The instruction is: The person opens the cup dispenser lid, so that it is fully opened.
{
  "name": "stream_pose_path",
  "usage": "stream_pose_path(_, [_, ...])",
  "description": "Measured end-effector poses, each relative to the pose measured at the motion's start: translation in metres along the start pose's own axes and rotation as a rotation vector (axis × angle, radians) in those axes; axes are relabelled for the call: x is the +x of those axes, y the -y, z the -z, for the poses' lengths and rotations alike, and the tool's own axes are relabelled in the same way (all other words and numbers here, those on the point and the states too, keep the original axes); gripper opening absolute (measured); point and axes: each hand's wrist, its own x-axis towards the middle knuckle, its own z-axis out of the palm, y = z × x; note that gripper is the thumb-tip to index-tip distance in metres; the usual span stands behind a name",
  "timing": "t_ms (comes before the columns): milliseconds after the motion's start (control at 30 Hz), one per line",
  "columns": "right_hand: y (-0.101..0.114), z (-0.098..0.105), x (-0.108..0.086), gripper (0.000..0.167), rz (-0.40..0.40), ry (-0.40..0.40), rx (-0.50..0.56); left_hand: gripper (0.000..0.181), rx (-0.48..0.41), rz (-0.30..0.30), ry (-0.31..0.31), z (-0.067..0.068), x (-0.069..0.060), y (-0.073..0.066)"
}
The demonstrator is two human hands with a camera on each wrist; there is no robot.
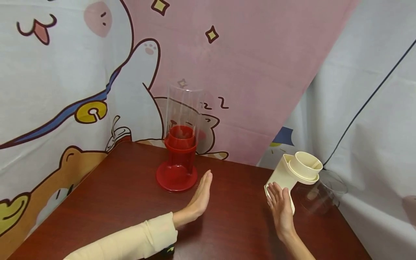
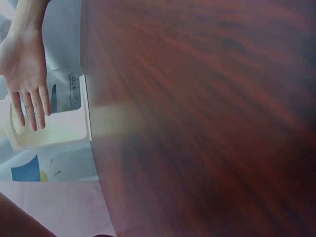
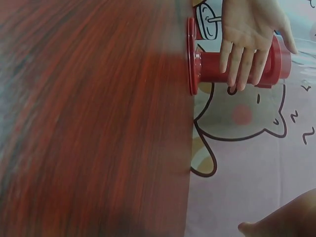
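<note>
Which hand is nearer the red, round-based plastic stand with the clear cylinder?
Left. The left hand is just right of the red stand, toward the camera; the right hand is farther right, by the cream angular plastic stand.

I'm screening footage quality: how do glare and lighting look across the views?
Head: brightest, glints on the clear cylinder; left wrist: dimmer, the cream stand reflected palely on the wood-grain tabletop; right wrist: also dim, bluish sheen at far left.
</note>
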Motion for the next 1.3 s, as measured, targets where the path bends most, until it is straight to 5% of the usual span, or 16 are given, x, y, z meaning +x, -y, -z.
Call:
stream_pose_path(800, [-0.004,-0.08,0.041,0.077,-0.022,0.042,0.035,0.072,-0.129,-0.002,-0.125,0.099,-0.026,0.005])
stream_pose_path(1100, [-0.011,-0.122,0.054,0.074,-0.02,0.024,0.073,0.078,-0.109,0.018,-0.183,0.148,-0.007,0.01])
stream_pose_path(1300, [-0.007,-0.154,0.067,0.07,-0.013,-0.002,0.072,0.081,-0.115,0.025,-0.142,0.171,0.015,0.015])
